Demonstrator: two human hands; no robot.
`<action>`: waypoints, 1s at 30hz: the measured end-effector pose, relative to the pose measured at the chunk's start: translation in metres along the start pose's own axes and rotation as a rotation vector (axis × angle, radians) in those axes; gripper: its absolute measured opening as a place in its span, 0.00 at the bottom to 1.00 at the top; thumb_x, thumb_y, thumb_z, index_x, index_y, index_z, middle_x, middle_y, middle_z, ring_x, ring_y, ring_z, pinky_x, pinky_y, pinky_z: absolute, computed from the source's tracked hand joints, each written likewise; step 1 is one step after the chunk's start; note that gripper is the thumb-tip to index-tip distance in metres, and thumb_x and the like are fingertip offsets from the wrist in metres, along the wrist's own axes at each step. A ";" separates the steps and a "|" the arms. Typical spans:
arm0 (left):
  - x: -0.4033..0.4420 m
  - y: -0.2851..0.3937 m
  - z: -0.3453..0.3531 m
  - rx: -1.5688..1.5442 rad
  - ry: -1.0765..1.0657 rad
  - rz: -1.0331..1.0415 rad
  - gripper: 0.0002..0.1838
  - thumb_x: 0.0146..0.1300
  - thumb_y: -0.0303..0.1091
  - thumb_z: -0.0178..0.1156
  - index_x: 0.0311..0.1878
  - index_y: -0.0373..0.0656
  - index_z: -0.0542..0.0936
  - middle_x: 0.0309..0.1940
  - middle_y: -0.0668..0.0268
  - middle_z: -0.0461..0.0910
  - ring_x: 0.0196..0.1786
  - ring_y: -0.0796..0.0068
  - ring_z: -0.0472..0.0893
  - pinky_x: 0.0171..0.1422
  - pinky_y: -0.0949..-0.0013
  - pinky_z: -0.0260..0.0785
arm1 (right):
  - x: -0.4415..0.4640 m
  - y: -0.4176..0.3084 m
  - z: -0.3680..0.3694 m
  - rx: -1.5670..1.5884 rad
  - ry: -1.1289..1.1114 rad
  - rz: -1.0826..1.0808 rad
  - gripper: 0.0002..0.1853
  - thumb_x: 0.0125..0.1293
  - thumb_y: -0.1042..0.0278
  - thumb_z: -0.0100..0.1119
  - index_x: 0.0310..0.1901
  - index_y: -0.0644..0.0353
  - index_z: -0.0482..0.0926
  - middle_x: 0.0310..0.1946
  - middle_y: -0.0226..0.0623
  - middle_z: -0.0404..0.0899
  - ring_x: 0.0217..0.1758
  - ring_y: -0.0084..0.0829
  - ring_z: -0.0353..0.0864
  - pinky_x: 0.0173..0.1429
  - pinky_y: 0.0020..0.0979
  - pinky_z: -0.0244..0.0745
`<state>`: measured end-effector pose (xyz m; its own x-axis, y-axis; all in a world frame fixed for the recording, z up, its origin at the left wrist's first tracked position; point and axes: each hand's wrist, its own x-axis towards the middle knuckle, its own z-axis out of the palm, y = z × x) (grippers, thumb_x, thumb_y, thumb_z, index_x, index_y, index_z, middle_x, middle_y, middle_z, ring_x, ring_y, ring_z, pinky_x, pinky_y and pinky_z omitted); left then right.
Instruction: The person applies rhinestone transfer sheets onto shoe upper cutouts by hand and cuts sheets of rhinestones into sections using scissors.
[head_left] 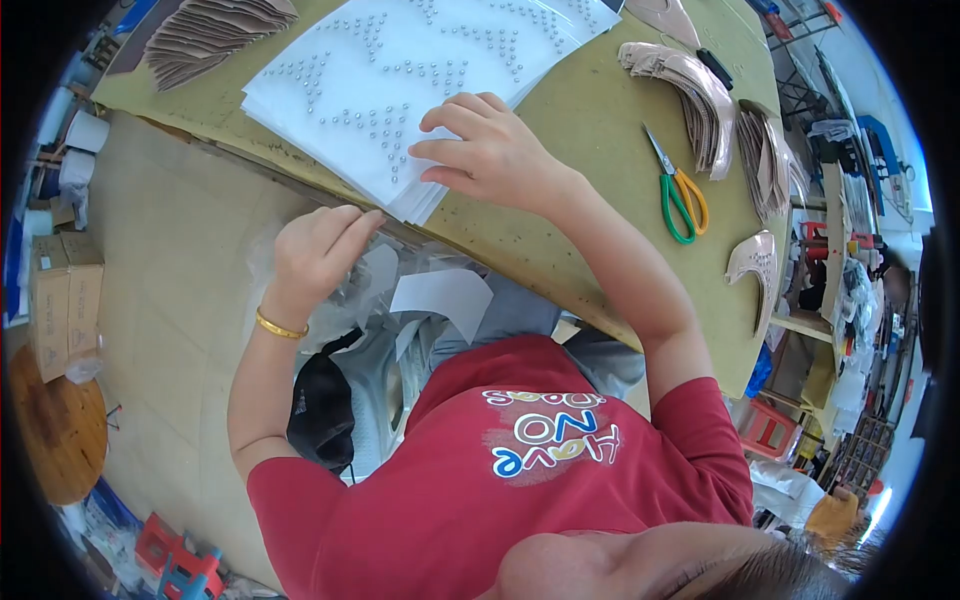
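Observation:
A stack of white sheets (pixel 350 75) with rows of small shiny studs lies at the edge of the table (pixel 590 130). Over the stack's right side is my right hand (pixel 490 150), its fingers apart and curved, with nothing visible between them. My left hand (pixel 325 250), with a gold bangle at the wrist, is just off the table edge near the stack's lower corner. Its fingers are pressed together; what they hold, if anything, cannot be made out. Below the table edge, a loose white piece of paper (pixel 445 295) lies over my lap.
Green and orange scissors (pixel 680 195) lie right of my right hand. Stacks of pinkish curved pieces (pixel 695 90) are at the right, with a single one (pixel 755 262) nearer. Another fanned stack (pixel 215 35) sits at the upper left. Cardboard boxes (pixel 65 300) stand on the left.

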<state>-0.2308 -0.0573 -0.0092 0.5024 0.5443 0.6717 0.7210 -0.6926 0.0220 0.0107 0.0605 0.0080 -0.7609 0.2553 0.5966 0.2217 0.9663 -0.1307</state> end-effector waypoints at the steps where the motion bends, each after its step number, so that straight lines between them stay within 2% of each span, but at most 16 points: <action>1: 0.001 0.002 0.002 0.031 -0.042 0.025 0.18 0.47 0.23 0.65 0.45 0.40 0.83 0.32 0.68 0.77 0.27 0.75 0.77 0.27 0.73 0.69 | -0.002 -0.001 0.000 0.003 -0.003 0.011 0.13 0.54 0.63 0.72 0.41 0.51 0.83 0.45 0.30 0.78 0.47 0.33 0.77 0.50 0.37 0.71; 10: 0.007 0.000 0.010 0.102 -0.073 0.116 0.18 0.48 0.25 0.64 0.46 0.40 0.84 0.31 0.70 0.74 0.25 0.79 0.72 0.25 0.74 0.65 | -0.006 0.000 0.004 0.048 0.032 0.043 0.12 0.56 0.63 0.71 0.42 0.51 0.83 0.45 0.30 0.78 0.47 0.34 0.77 0.51 0.36 0.71; 21: 0.011 0.000 0.013 0.074 -0.059 0.069 0.14 0.49 0.24 0.67 0.42 0.40 0.83 0.32 0.69 0.75 0.28 0.76 0.77 0.27 0.72 0.69 | -0.006 0.001 0.006 0.043 0.032 0.054 0.10 0.58 0.63 0.69 0.42 0.50 0.84 0.45 0.30 0.78 0.47 0.33 0.77 0.51 0.36 0.72; 24: 0.014 0.000 0.015 0.042 -0.019 0.030 0.13 0.50 0.23 0.69 0.41 0.40 0.82 0.33 0.68 0.77 0.30 0.74 0.79 0.29 0.71 0.71 | -0.007 0.001 0.008 0.030 0.051 0.060 0.10 0.56 0.58 0.70 0.38 0.49 0.85 0.42 0.28 0.78 0.47 0.32 0.77 0.50 0.35 0.71; 30: 0.017 -0.003 0.015 -0.020 0.012 -0.075 0.12 0.51 0.23 0.70 0.39 0.42 0.82 0.32 0.68 0.79 0.29 0.71 0.80 0.30 0.70 0.72 | -0.010 0.003 0.007 0.005 0.077 0.055 0.18 0.52 0.53 0.72 0.42 0.49 0.84 0.43 0.28 0.78 0.47 0.32 0.77 0.50 0.35 0.71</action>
<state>-0.2172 -0.0393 -0.0090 0.4410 0.5895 0.6767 0.7468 -0.6593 0.0876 0.0145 0.0612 -0.0034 -0.6988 0.3046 0.6472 0.2585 0.9512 -0.1686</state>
